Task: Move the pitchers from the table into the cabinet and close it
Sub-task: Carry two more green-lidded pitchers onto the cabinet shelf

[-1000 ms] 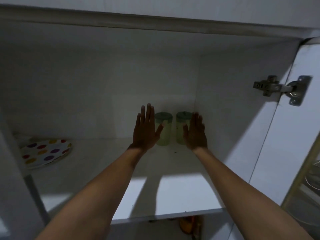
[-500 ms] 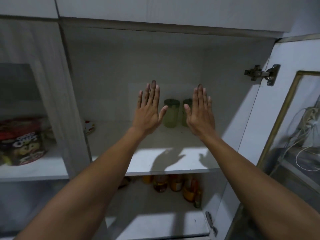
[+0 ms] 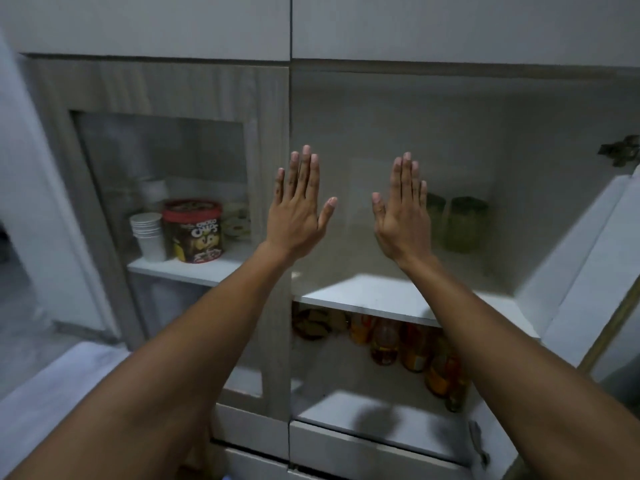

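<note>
Field note: the right pitcher point(image 3: 464, 225) and the left pitcher point(image 3: 435, 211) are both pale green and see-through, with darker green lids. They stand upright, side by side, far back in the right corner of the upper shelf point(image 3: 377, 297). I cannot tell whether they touch. The left pitcher is half hidden behind my right hand point(image 3: 401, 220). The cabinet point(image 3: 381, 116) compartment is open, its door point(image 3: 568, 271) swung out to the right.
</note>
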